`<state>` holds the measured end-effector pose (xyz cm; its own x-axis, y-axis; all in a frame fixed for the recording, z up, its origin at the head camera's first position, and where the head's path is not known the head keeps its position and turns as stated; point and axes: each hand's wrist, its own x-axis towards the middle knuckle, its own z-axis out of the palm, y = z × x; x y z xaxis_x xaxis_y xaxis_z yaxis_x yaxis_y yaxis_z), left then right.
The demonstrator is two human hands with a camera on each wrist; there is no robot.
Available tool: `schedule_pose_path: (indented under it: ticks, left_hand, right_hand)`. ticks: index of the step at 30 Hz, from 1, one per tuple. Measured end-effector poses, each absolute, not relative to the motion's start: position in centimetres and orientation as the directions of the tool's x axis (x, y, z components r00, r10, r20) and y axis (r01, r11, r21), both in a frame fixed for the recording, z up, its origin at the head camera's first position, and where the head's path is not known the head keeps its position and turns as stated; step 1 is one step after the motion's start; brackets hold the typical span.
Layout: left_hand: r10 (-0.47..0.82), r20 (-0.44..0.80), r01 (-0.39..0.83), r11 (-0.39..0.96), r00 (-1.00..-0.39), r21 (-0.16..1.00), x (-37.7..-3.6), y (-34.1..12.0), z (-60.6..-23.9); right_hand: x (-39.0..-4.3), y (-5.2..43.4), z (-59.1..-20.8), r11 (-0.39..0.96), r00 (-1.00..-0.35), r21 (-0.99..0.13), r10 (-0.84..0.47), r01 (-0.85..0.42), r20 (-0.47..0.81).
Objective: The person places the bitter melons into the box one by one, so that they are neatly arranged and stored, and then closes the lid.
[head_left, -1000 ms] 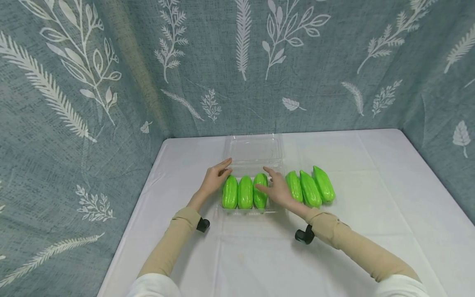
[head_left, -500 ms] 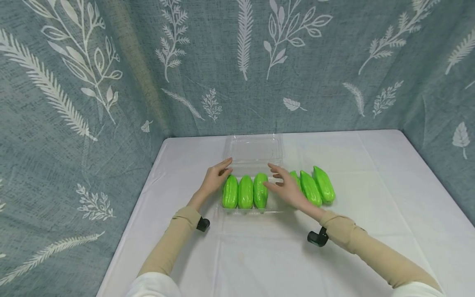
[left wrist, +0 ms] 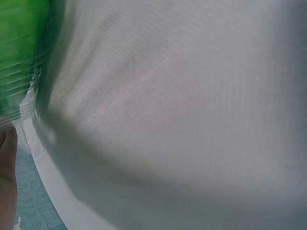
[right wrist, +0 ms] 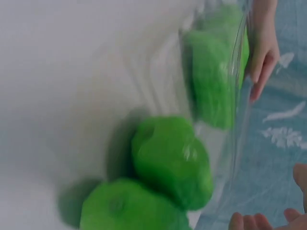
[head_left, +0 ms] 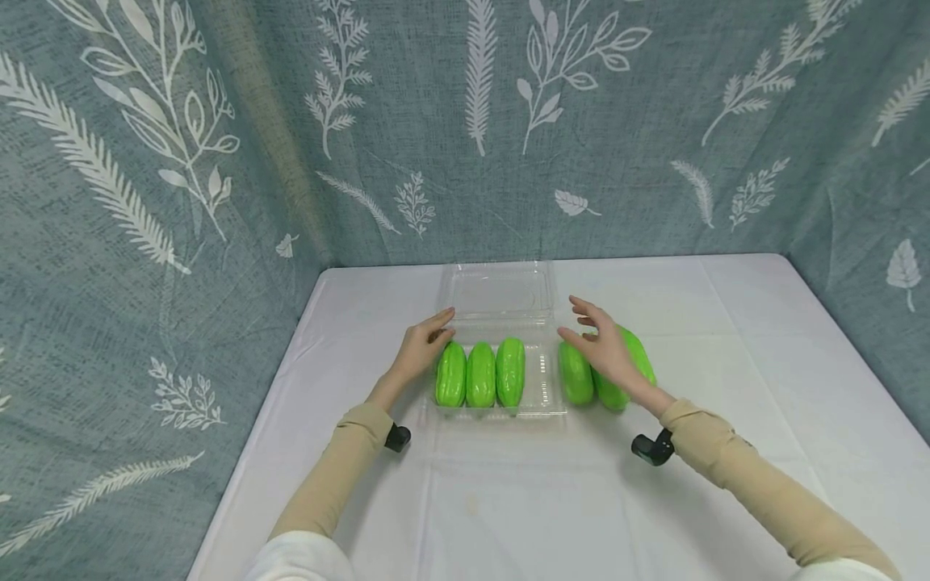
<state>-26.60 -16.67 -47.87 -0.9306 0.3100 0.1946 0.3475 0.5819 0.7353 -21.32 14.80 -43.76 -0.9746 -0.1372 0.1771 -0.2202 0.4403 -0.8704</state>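
A clear plastic clamshell container stands with its lid folded back. Three glossy green ribbed gourds lie side by side in its left and middle part. My left hand rests at the container's back left corner. In the left wrist view a fingertip touches the ridged corner. My right hand hovers over the loose gourds right of the container and partly hides them. Its fingers are spread and hold nothing. In the right wrist view the hand shows only at the lower right.
A white cloth covers the table. A blue-grey curtain with white leaf prints hangs behind and to the left. To the right of the loose gourds the white cloth continues to the table edge.
My right hand has moved right, from over the third gourd in the container to over the loose gourds. The left hand stays where it was.
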Motion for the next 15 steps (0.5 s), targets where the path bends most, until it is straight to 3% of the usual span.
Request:
schedule_pose_path:
  ticks: [9, 15]
  left_hand:
    - [0.319, 0.213, 0.367, 0.574, -0.924, 0.732, -26.7, -16.8, -48.0]
    - [0.317, 0.217, 0.368, 0.567, -0.923, 0.737, -26.9, -16.9, -48.3]
  right_hand:
    - [-21.7, 18.0, -43.6, 0.574, -0.970, -0.785, -0.083, -0.233, 0.228]
    - [-22.1, 20.0, -43.7, 0.632, -0.979, -0.755, -0.036, -0.177, 0.200]
